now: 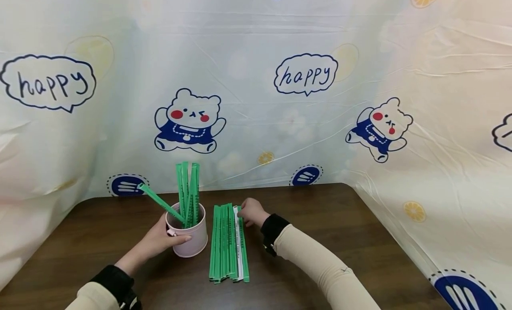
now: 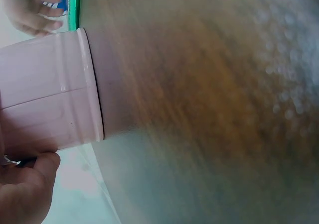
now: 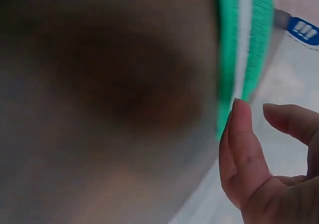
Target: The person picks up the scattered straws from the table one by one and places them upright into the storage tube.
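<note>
We've got a big sheet [image 1: 248, 43] out back reading "happy" in two full speech bubbles; no brand we can make out. On the brown tabletop [image 1: 312, 243] there's a pink cup [image 1: 190, 245] with a few green strips [image 1: 194, 190] in it, left hand [image 1: 158, 239] fingers wrapped round it. Beside it lies a row [image 1: 224, 243] of more strips; right hand [image 1: 253, 212] fingers spread at its far end, by a white strip [image 1: 239, 247]. We'd guess it's picking time, so next calls for pinching just one. Strip print's too tiny to read.
</note>
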`<move>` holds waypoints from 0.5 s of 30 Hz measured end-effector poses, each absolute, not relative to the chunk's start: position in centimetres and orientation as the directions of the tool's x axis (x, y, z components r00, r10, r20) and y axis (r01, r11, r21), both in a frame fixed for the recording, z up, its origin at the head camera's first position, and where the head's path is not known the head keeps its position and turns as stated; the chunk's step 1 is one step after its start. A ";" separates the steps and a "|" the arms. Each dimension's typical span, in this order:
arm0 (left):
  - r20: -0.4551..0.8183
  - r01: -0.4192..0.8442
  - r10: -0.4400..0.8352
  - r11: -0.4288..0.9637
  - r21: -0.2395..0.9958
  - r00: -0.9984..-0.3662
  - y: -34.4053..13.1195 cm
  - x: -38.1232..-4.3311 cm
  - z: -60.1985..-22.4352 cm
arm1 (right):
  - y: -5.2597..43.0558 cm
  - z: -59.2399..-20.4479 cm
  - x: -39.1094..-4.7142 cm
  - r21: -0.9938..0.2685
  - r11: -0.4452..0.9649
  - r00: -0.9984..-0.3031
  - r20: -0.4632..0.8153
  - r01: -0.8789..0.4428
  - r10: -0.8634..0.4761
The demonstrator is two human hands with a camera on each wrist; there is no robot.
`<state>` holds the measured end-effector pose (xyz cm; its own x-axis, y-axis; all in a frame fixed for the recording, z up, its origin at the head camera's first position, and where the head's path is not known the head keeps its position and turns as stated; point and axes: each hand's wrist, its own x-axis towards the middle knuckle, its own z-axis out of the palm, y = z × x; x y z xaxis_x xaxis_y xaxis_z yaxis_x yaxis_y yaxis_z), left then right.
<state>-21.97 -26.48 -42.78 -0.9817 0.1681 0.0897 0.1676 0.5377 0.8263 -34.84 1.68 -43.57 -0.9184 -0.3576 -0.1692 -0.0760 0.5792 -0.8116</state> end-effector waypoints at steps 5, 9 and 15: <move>0.092 0.168 0.165 0.539 0.825 -0.982 -26.4 -21.9 -42.8 | 1.4 -43.9 -33.6 -0.771 0.631 -0.927 -0.173 -0.083 -0.334; 0.117 0.190 0.167 0.538 0.821 -0.979 -26.4 -22.0 -42.9 | 1.0 -43.8 -32.8 -0.740 0.664 -0.941 -0.143 -0.104 -0.307; 0.097 0.172 0.165 0.538 0.825 -0.982 -26.5 -22.1 -42.8 | 0.6 -44.2 -32.7 -0.722 0.682 -0.945 -0.131 -0.115 -0.299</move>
